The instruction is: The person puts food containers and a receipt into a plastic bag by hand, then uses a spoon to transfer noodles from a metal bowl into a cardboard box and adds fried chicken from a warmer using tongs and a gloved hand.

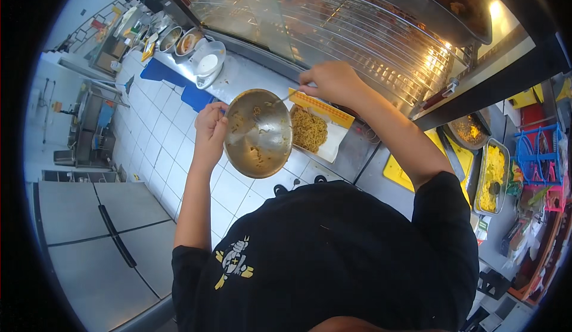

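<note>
My left hand [212,127] grips the rim of a metal mixing bowl [258,133], tilted so that its inside shows, with scraps of noodle and sauce stuck to it. In my right hand [333,84] is the thin metal handle of a utensil [290,94], which reaches to the bowl's right rim; its far end is hard to make out. Just right of the bowl, an open paper food box [336,140] with a yellow patterned flap holds a heap of cooked noodles [309,131]. The box stands on the steel counter.
A glass-fronted display case [330,23] with wire racks and fried food stands behind the counter. Left along the counter are a kitchen scale [209,75] and bowls [170,39]. A yellow cutting board [402,169], a knife [452,157] and a glass dish of yellow food [494,177] lie right.
</note>
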